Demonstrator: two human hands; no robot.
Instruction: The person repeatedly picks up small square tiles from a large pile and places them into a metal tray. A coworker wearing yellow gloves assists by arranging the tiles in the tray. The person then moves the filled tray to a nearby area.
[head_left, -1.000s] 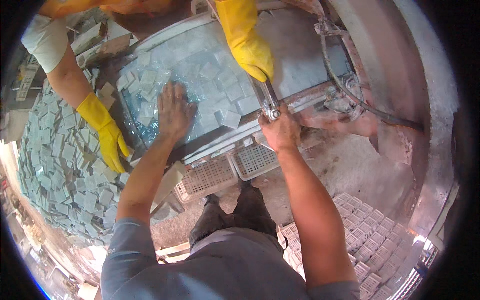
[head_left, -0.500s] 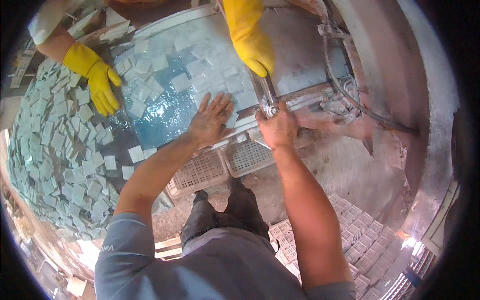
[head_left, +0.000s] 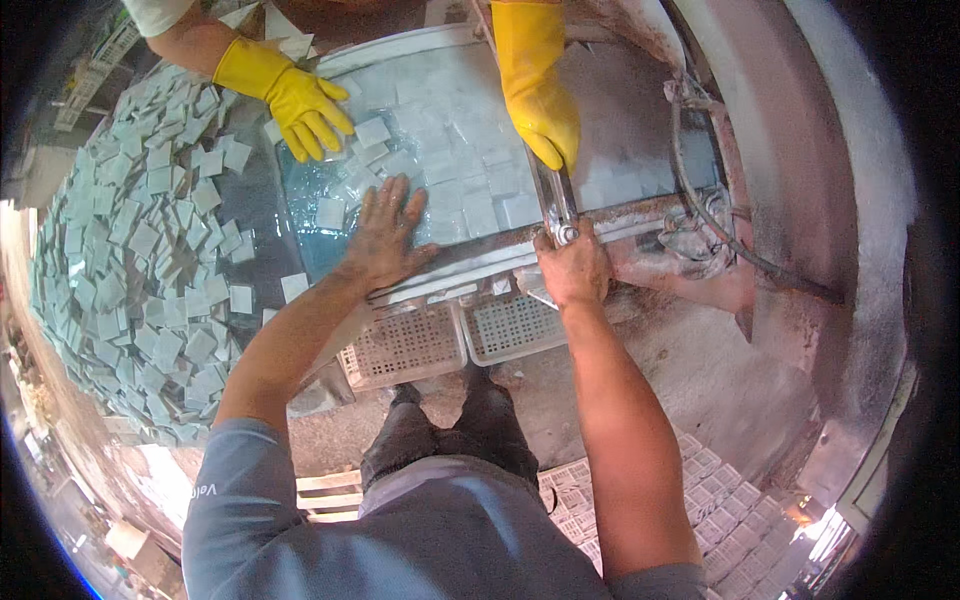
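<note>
- since the earlier frames the left hand has been slid back toward the near edge of the tray, and the co-worker's left-side yellow glove has been brought from the heap onto the tray's far corner.
- the metal tray is seen filled with wet pale-blue square tiles, loosely overlapped in a thin film of water; it appears to be bounded by a raised rim so that the tiles are kept in.
- a broad heap of loose tiles is spread to the left of the tray, just beside it.
- two white perforated crates are set below the tray's near edge, probably placed there to catch what is pushed off.
- the left hand is laid flat, fingers spread and open, on the tiles near the front rim, gripping nothing; a flat palm seems suited to pressing or sweeping them.
- the right hand is closed round the near end of a metal bar lying across the tray.
- the far part of that bar is held by a second yellow glove, so the bar seems to be steadied from both sides.
</note>
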